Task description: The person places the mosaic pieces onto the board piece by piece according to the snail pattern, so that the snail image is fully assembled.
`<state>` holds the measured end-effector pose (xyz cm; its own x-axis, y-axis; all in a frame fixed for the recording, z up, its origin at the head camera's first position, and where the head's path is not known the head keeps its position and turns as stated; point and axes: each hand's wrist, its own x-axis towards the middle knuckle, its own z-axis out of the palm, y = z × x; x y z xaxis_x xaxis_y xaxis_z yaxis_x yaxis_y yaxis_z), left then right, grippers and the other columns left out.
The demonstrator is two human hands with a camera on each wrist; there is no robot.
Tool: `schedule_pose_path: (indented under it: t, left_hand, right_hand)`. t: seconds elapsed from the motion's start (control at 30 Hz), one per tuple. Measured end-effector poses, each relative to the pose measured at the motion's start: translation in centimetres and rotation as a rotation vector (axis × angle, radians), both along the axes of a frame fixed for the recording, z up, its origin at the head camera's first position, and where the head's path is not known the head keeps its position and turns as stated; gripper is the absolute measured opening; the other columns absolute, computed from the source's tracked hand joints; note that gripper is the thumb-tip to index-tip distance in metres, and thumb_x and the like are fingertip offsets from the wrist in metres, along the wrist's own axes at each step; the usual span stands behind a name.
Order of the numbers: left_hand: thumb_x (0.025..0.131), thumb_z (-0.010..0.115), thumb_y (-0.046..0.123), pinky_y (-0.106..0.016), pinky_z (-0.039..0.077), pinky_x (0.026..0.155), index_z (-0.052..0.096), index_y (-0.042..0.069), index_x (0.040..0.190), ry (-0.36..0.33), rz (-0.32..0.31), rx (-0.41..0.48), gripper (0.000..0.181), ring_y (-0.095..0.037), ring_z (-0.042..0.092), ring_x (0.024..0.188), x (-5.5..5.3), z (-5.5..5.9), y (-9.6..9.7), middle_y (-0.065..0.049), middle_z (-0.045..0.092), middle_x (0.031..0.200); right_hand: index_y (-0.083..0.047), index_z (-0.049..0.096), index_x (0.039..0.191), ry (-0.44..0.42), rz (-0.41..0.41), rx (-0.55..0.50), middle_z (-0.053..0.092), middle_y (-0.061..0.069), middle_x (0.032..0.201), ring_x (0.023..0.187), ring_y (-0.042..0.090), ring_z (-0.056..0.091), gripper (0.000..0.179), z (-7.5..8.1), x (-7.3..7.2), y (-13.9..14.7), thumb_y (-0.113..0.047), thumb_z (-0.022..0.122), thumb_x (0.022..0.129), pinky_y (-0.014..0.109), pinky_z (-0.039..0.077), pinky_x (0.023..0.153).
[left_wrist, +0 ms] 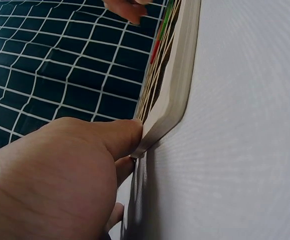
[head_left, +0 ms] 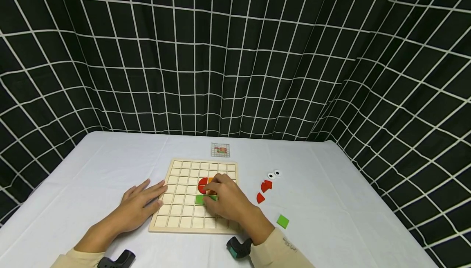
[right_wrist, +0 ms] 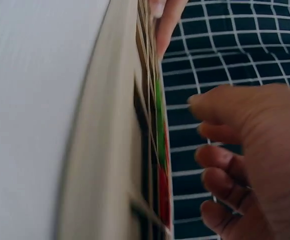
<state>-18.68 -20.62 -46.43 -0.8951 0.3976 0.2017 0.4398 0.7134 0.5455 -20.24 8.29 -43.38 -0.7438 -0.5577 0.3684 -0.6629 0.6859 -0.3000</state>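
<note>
A light wooden grid board (head_left: pixel 180 210) lies on the white table. On its squares sit a rounded red piece (head_left: pixel 202 185), an orange piece (head_left: pixel 211 180) and green pieces (head_left: pixel 200 199). My left hand (head_left: pixel 137 208) rests at the board's left edge, fingers extended; the thumb touches the frame in the left wrist view. Over the coloured pieces hovers my right hand (head_left: pixel 228 198), its fingers loosely bent. In the right wrist view this right hand (right_wrist: pixel 254 150) stands apart from the board with nothing visible between thumb and fingers. It partly covers the pieces in the head view.
Right of the board lie red pieces (head_left: pixel 260 198), two round eye pieces (head_left: pixel 271 176) and a green square (head_left: pixel 283 221). A small picture card (head_left: pixel 220 150) with a coloured pattern lies behind the board. Black curtains (head_left: pixel 235 55) with white grid lines enclose the table.
</note>
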Motion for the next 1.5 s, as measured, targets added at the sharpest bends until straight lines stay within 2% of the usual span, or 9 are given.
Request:
schedule_pose_path:
  t: [0.17, 0.4, 0.57, 0.7, 0.9, 1.07, 1.27, 1.37, 1.5]
  left_hand:
    - [0.099, 0.056, 0.028, -0.067, 0.004, 0.103, 0.055, 0.004, 0.136, -0.011, 0.002, 0.003, 0.044, -0.050, 0.019, 0.136, 0.1, 0.0, 0.0, -0.014, 0.041, 0.147]
    - [0.099, 0.056, 0.027, -0.068, 0.004, 0.103, 0.055, 0.005, 0.136, -0.009, -0.003, 0.011, 0.044, -0.051, 0.019, 0.136, 0.1, -0.1, 0.0, -0.014, 0.041, 0.147]
    - [0.099, 0.057, 0.027, -0.068, 0.004, 0.102, 0.055, 0.005, 0.136, -0.005, 0.000, 0.011, 0.044, -0.051, 0.020, 0.136, 0.2, -0.1, 0.0, -0.014, 0.042, 0.147]
    - [0.099, 0.056, 0.027, -0.068, 0.005, 0.102, 0.055, 0.005, 0.136, -0.001, 0.004, 0.008, 0.043, -0.051, 0.020, 0.136, 0.2, 0.0, 0.0, -0.014, 0.042, 0.147]
    - [0.099, 0.056, 0.027, -0.068, 0.005, 0.102, 0.055, 0.005, 0.136, 0.000, 0.004, 0.007, 0.043, -0.051, 0.020, 0.136, 0.1, 0.0, 0.0, -0.014, 0.042, 0.147]
    - [0.099, 0.056, 0.028, -0.068, 0.005, 0.102, 0.055, 0.005, 0.136, -0.004, 0.006, 0.004, 0.044, -0.051, 0.019, 0.136, 0.1, -0.1, -0.1, -0.014, 0.042, 0.147]
    - [0.099, 0.055, 0.029, -0.068, 0.003, 0.103, 0.054, 0.005, 0.137, -0.010, 0.001, 0.014, 0.044, -0.051, 0.018, 0.136, 0.1, -0.1, -0.1, -0.014, 0.041, 0.148]
    - [0.099, 0.056, 0.029, -0.068, 0.004, 0.103, 0.055, 0.005, 0.137, -0.010, 0.001, 0.015, 0.044, -0.050, 0.019, 0.136, 0.1, -0.2, -0.1, -0.014, 0.041, 0.147]
    - [0.099, 0.056, 0.029, -0.068, 0.004, 0.102, 0.054, 0.006, 0.137, -0.010, 0.001, 0.011, 0.044, -0.050, 0.019, 0.136, 0.0, -0.1, 0.0, -0.014, 0.041, 0.147]
  right_hand:
    - [-0.006, 0.073, 0.104, -0.028, -0.034, -0.068, 0.056, -0.001, 0.093, 0.084, 0.010, 0.049, 0.022, 0.9, 0.0, 1.5, -0.018, 0.072, 0.086, 0.017, 0.046, 0.068]
    - [-0.008, 0.072, 0.108, -0.094, -0.108, -0.125, 0.058, 0.001, 0.100, 0.093, 0.013, 0.050, 0.024, 2.1, 0.2, 4.0, -0.019, 0.072, 0.087, 0.030, 0.050, 0.077]
    - [-0.008, 0.071, 0.109, -0.081, -0.158, -0.151, 0.059, -0.002, 0.099, 0.095, 0.013, 0.053, 0.025, 2.5, 0.4, 6.0, -0.016, 0.074, 0.085, 0.035, 0.050, 0.080]
    - [-0.006, 0.071, 0.110, -0.075, -0.185, -0.175, 0.061, 0.003, 0.099, 0.095, 0.020, 0.056, 0.026, 2.7, 0.5, 7.7, -0.011, 0.075, 0.084, 0.038, 0.050, 0.079]
    - [-0.008, 0.072, 0.108, -0.097, -0.270, -0.170, 0.062, 0.003, 0.099, 0.090, 0.024, 0.056, 0.026, 2.3, 0.8, 9.8, -0.011, 0.077, 0.082, 0.040, 0.046, 0.079]
    - [-0.006, 0.072, 0.106, -0.126, -0.297, -0.154, 0.062, 0.002, 0.093, 0.085, 0.022, 0.055, 0.027, 1.5, 0.9, 10.8, -0.014, 0.079, 0.081, 0.038, 0.049, 0.074]
    - [-0.008, 0.073, 0.095, -0.143, -0.332, -0.093, 0.060, -0.004, 0.081, 0.084, 0.017, 0.056, 0.020, 0.3, 0.9, 11.5, -0.017, 0.081, 0.079, 0.040, 0.048, 0.078]
    - [-0.010, 0.072, 0.092, -0.162, -0.348, -0.056, 0.059, -0.007, 0.080, 0.079, 0.015, 0.054, 0.020, -0.1, 0.9, 11.6, -0.019, 0.082, 0.077, 0.038, 0.047, 0.074]
    - [-0.011, 0.072, 0.094, -0.217, -0.360, -0.046, 0.057, -0.007, 0.083, 0.077, 0.013, 0.052, 0.020, -0.5, 1.0, 11.9, -0.017, 0.082, 0.077, 0.034, 0.048, 0.070]
